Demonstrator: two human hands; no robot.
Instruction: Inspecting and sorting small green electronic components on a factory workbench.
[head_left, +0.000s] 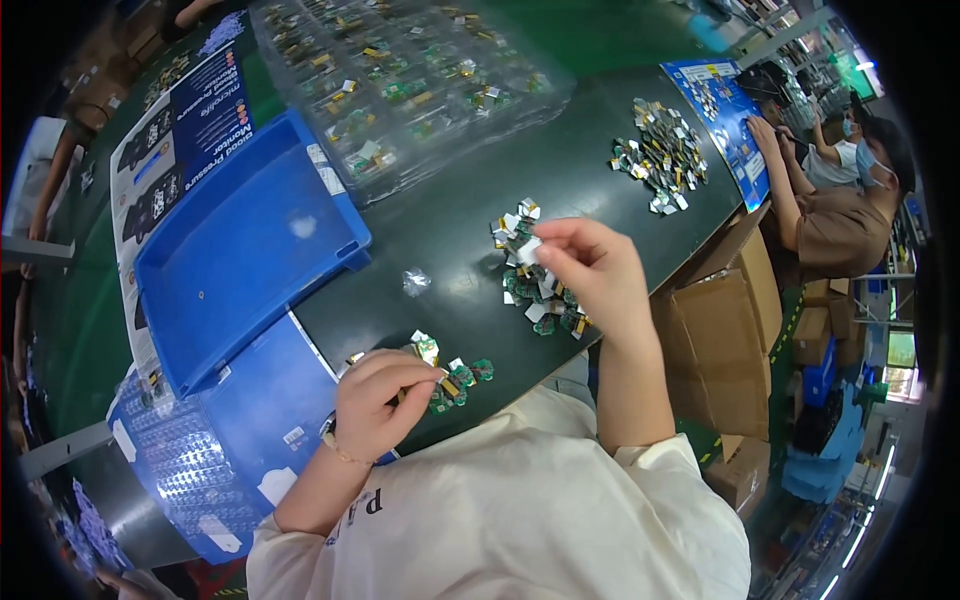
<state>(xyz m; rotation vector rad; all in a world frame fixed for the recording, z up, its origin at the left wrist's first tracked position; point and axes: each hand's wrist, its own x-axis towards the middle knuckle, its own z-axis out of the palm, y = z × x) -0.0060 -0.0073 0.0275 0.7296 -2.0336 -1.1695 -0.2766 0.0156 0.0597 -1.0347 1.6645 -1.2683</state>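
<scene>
My right hand [603, 272] pinches a small circuit board with a white square face [529, 250] between thumb and index finger. It hovers at a heap of similar green, white and gold boards [536, 290] on the dark green table. At the near edge, my left hand [385, 400] is closed, its fingertips against a smaller cluster of green boards [458, 385]. Whatever those fingers grip is hidden. A crumpled bit of clear plastic [416, 282] lies between the two groups.
Left of me sits a blue plastic tray [240, 250] on printed cardboard. Clear blister trays of boards [400, 90] are stacked at the far side. Another board pile [662, 155] lies far right, near a seated co-worker [840, 220]. An open carton [720, 340] stands beside the table.
</scene>
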